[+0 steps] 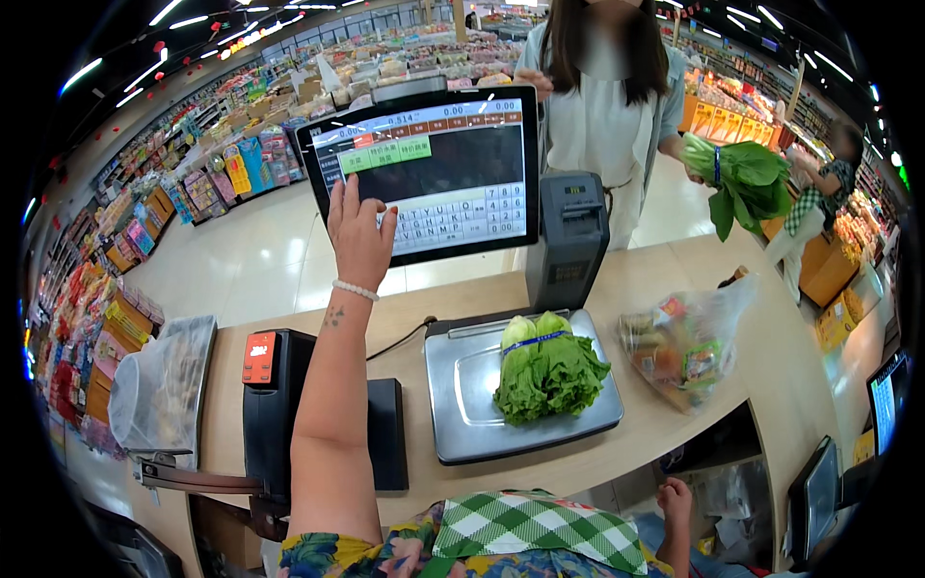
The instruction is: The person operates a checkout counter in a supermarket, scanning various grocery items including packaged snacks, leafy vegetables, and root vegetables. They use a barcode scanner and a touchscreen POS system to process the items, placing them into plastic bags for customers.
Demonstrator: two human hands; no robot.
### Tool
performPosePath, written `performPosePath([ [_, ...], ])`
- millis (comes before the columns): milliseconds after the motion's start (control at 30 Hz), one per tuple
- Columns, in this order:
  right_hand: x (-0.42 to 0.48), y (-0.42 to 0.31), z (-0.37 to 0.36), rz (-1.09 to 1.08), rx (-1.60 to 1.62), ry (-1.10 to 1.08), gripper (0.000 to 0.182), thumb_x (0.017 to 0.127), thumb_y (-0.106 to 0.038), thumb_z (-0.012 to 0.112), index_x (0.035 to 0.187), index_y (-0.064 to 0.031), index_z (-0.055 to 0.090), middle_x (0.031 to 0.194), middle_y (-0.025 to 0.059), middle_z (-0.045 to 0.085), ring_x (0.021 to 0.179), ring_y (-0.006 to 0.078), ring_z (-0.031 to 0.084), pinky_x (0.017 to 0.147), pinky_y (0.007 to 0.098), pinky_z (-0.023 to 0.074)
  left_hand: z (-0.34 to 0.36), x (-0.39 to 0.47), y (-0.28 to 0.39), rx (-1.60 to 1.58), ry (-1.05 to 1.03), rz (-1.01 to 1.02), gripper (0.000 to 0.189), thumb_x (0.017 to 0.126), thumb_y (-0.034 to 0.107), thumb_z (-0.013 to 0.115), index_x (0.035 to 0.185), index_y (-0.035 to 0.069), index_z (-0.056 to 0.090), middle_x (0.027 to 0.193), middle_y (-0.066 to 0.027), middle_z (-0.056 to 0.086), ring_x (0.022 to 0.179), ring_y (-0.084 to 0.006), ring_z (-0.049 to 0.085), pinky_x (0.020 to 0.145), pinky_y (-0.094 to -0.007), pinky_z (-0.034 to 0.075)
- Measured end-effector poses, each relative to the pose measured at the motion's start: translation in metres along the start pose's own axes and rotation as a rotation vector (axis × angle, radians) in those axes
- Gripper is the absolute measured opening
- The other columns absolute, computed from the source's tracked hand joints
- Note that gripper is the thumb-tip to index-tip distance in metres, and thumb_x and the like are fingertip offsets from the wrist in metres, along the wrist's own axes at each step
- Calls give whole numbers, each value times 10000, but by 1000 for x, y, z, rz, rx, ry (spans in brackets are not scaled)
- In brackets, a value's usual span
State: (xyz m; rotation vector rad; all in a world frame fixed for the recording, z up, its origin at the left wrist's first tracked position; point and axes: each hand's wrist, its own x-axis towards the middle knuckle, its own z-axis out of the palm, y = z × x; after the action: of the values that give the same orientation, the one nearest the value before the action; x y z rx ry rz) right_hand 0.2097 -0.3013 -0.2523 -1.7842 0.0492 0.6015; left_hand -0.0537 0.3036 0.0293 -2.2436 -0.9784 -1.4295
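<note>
My left hand [361, 227] is raised at the touchscreen [462, 173] of a weighing machine, its fingers spread over the left of the display and nothing held. Down at my right side, below the counter edge, my right hand [674, 498] has its fingers curled; whether something is in it I cannot tell. Two bundled heads of lettuce [553, 379], tied with a blue band, lie on the right half of the metal scale plate [462, 419]. Behind the plate stands a grey label printer [571, 238].
Across the counter [506, 495] a person [596, 123] holds banded leafy greens [748, 180]. A filled clear plastic bag [686, 347] lies right of the scale. At the left are a black device with an orange panel [260, 357] and a roll of clear bags [162, 390].
</note>
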Motion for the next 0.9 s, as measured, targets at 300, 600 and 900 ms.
performPosePath([
  [300,-2,7,-3,54,-62,5,265,819,-62,494,1079,-26,530,831,41,590,653,100,551,545,213,427,0,4,1,62,27,54,185,842,258,594,822,75,618,1308,-199,443,1261,-364,330,1019,-416,271],
  [600,-7,13,-8,67,-12,7,220,822,-60,493,1036,-46,540,791,37,572,626,110,556,520,215,431,-2,19,-6,126,15,22,189,846,264,590,796,85,620,1356,-145,411,1299,-338,281,1034,-410,243],
  [900,-1,-23,21,-109,-87,-97,204,827,-69,505,1014,-12,564,795,41,585,655,107,558,550,207,435,-6,-8,13,-128,41,45,131,842,176,569,806,55,606,1260,-146,510,1255,-360,350,1018,-427,262],
])
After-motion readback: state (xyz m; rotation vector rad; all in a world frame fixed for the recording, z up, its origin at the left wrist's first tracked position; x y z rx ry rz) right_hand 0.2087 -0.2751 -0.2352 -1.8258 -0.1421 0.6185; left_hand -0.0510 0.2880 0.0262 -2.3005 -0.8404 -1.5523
